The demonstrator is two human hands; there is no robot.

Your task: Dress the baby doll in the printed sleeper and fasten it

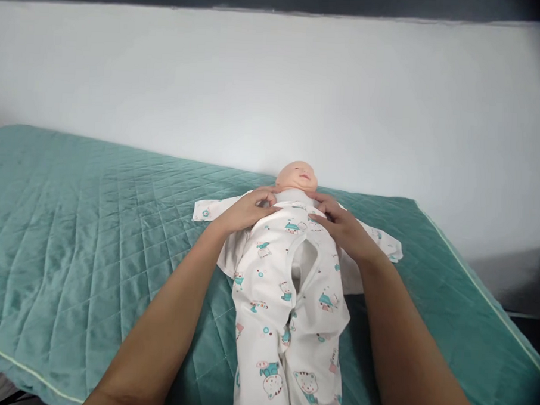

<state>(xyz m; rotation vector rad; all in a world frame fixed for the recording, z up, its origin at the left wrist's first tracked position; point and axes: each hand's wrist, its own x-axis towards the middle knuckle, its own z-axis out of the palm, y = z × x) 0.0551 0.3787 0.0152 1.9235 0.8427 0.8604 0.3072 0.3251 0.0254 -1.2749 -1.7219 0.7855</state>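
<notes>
A baby doll point(297, 175) lies face up on a green quilted cover. It has on a white printed shirt, whose spread sleeve point(209, 210) shows on the left. White open-crotch baby pants point(267, 274) with cartoon animals lie along its body, their top edge up at the chest. My left hand point(252, 210) is at the left upper corner of the pants, fingers curled near the doll's neck and thumb on the cloth. At the opposite corner, my right hand point(338, 220) grips in the same way. The fingertips are partly hidden in the fabric.
The green quilted cover point(93, 248) spreads under the doll, with a pale piped edge at the right and lower left. A white wall point(168, 84) stands close behind the doll's head. Something dark point(530, 285) is at the far right.
</notes>
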